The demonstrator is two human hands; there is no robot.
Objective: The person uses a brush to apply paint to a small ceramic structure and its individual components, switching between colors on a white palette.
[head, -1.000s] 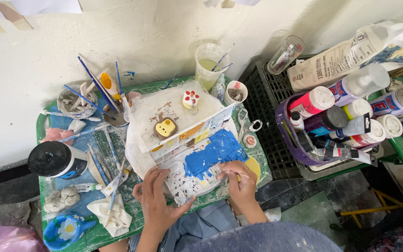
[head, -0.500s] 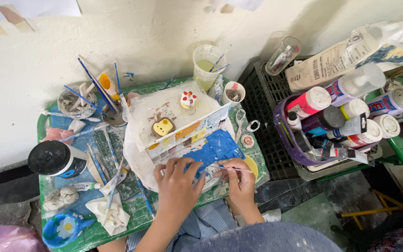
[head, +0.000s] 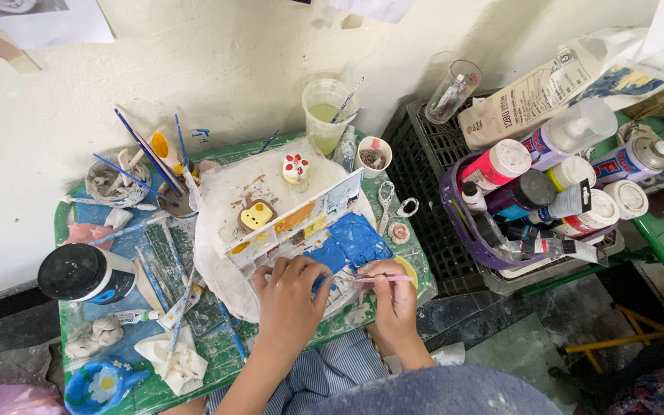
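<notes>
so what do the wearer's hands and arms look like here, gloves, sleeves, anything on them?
Both are bare: no gloves on the left hand or the right hand. No rings, watch or bracelet show from this view. Both forearms are uncovered as far as the frame shows, with no sleeve edge in sight. Below them lie blue-and-white striped fabric and a blue denim garment.

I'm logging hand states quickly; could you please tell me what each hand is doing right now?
Left hand: fingers curled, resting on the blue-painted piece.
Right hand: closed on a thin paintbrush.

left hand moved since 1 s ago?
Yes. The left hand has gone up and right, from the table's near edge onto the blue-painted palette, closer to the right hand.
</notes>
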